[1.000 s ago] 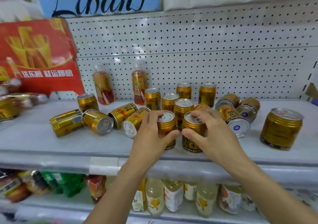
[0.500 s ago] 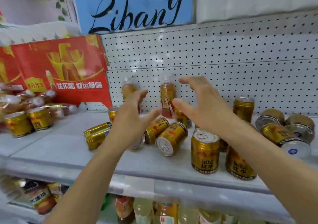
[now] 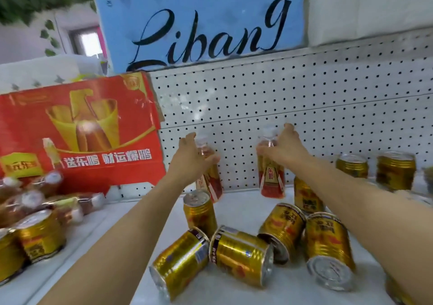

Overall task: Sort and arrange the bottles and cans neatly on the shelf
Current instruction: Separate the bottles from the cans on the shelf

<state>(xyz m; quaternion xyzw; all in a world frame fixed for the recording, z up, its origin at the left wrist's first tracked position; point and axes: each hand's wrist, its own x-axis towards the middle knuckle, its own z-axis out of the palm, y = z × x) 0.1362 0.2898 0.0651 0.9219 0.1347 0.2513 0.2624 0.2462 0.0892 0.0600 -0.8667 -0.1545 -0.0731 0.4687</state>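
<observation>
At the back of the shelf [image 3: 234, 211], against the pegboard [image 3: 304, 107], both my hands have come off the two cans I stood upright a second ago and reached the bottles. My left hand [image 3: 191, 157] is curled round the left bottle [image 3: 209, 178] near its shoulder; my right hand [image 3: 284, 144] is wrapped round the right bottle [image 3: 270, 175] at the neck. Fingers look closed snug on each. I judge bottles get sorted next; several cans [image 3: 239, 255] lie tipped in front.
</observation>
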